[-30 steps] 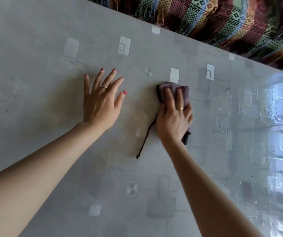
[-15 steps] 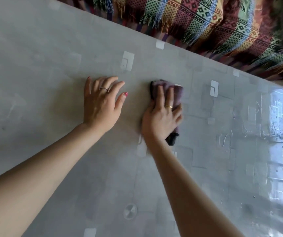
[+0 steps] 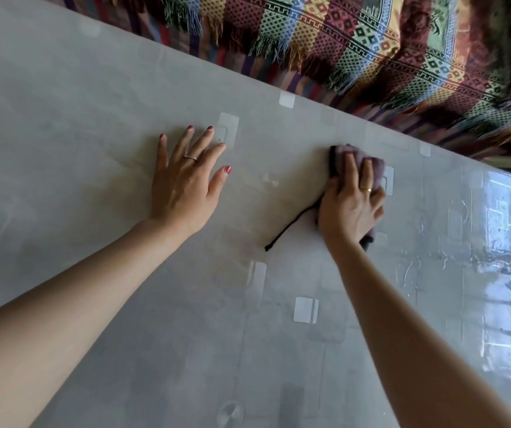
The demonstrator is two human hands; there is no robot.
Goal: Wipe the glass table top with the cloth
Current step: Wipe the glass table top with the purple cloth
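Observation:
The glass table top [image 3: 93, 97] is grey with pale square patterns and fills most of the view. My right hand [image 3: 351, 205] presses a crumpled mauve cloth [image 3: 340, 156] flat on the glass near the far edge; a dark thread [image 3: 288, 228] trails from the cloth toward me. The hand covers most of the cloth, with a dark corner showing under the wrist. My left hand [image 3: 186, 180] lies flat on the glass to the left, fingers spread, holding nothing.
A fringed, multicoloured patterned throw [image 3: 371, 50] hangs just beyond the table's far edge. Wet streaks and bright window reflections [image 3: 495, 257] cover the glass on the right.
My right hand has slid the cloth to the right, away from the left hand, and the thread trails out again. The left fingers have spread. The view has shifted.

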